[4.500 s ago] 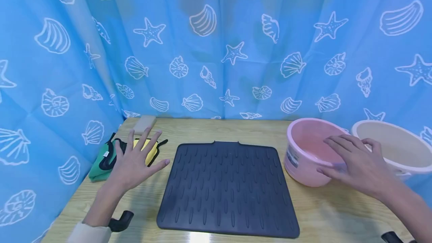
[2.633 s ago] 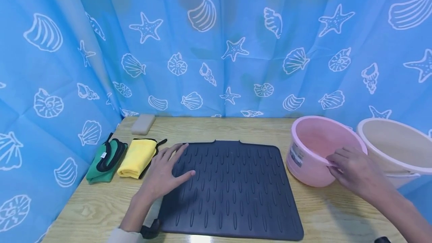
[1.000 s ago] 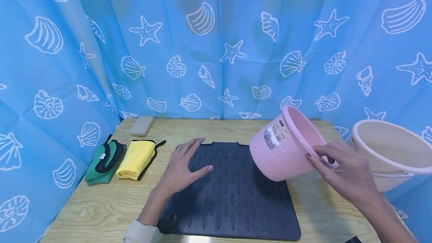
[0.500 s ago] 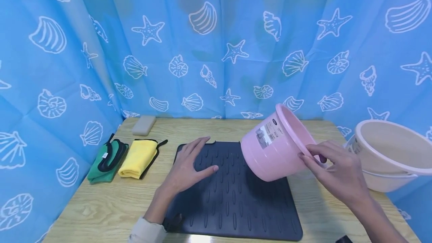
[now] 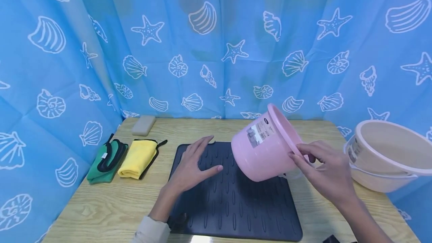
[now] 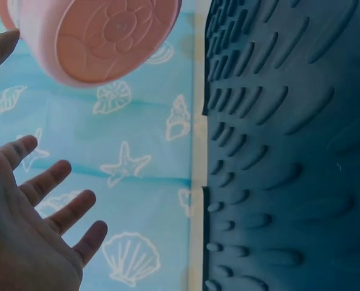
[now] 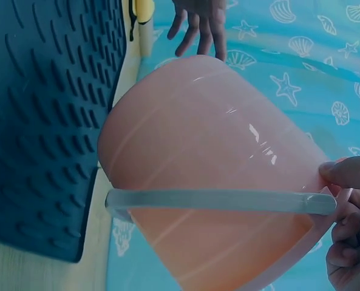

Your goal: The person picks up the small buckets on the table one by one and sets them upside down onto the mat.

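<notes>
A pink bucket [image 5: 263,149] with a printed label hangs tilted above the right part of a black ridged mat [image 5: 236,205]. My right hand [image 5: 325,168] pinches its rim, thumb outside and fingers curled in. In the right wrist view the bucket's pale handle [image 7: 222,200] lies across its side. My left hand [image 5: 190,170] hovers over the mat's left part, fingers extended and thumb apart, holding nothing. The left wrist view shows the bucket's patterned base [image 6: 119,30] beyond the left hand's [image 6: 34,212] spread fingers; whether the thumb touches the bucket there I cannot tell.
At the right edge of the wooden table [image 5: 101,213] stands a cream bucket [image 5: 391,153]. On the left lie a folded yellow cloth [image 5: 137,158], a green cloth [image 5: 106,162] with black trim and a grey block [image 5: 143,125]. A blue shell-print curtain [image 5: 216,48] surrounds the table.
My right hand has taken the pink bucket by its rim, lifted it from beside the cream bucket and carried it left over the mat. My left hand has moved right from the cloths.
</notes>
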`<action>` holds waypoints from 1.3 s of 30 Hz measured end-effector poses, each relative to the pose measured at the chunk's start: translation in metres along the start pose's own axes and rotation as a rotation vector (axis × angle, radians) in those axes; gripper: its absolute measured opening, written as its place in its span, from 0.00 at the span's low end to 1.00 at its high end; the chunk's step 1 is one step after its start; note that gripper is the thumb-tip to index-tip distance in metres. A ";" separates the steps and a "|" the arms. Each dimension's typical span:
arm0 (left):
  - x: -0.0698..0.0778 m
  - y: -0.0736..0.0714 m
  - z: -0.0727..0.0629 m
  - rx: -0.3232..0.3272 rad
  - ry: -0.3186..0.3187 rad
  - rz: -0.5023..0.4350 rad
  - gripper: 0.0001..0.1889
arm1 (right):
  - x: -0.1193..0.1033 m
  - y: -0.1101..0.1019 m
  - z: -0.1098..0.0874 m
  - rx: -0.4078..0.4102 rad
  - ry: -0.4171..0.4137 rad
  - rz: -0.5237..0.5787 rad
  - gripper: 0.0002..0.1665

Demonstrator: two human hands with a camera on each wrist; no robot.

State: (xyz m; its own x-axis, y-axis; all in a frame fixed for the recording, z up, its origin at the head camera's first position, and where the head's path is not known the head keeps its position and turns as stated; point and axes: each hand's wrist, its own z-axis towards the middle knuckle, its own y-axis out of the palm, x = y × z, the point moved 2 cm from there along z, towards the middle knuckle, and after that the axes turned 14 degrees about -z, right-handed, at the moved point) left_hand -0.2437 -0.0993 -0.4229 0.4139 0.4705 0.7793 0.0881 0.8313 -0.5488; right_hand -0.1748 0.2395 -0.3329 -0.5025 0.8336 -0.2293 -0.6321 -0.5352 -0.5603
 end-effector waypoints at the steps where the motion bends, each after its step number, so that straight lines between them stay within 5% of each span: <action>1: 0.000 0.001 0.000 0.000 -0.005 -0.003 0.48 | -0.001 0.001 0.000 0.001 0.009 0.007 0.16; 17: 0.006 0.017 0.006 -0.032 -0.065 -0.145 0.53 | -0.013 0.020 -0.004 0.043 0.079 0.082 0.19; 24: 0.007 0.017 0.007 0.019 -0.088 -0.315 0.56 | -0.022 0.028 -0.001 0.044 0.125 0.103 0.19; 29: 0.005 0.018 0.006 0.035 -0.037 -0.424 0.57 | -0.028 0.033 0.002 0.046 0.153 0.119 0.17; 35: 0.000 0.021 0.008 0.028 0.027 -0.708 0.58 | -0.033 0.039 0.000 0.035 0.211 0.165 0.16; 39: -0.003 0.024 0.007 0.013 0.025 -0.819 0.57 | -0.037 0.043 -0.001 0.035 0.231 0.193 0.16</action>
State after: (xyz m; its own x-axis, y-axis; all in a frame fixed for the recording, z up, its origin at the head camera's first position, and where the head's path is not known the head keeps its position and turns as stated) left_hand -0.2491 -0.0787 -0.4362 0.2432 -0.2935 0.9245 0.3603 0.9123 0.1949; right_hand -0.1827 0.1857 -0.3493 -0.4700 0.7231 -0.5062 -0.5602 -0.6876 -0.4620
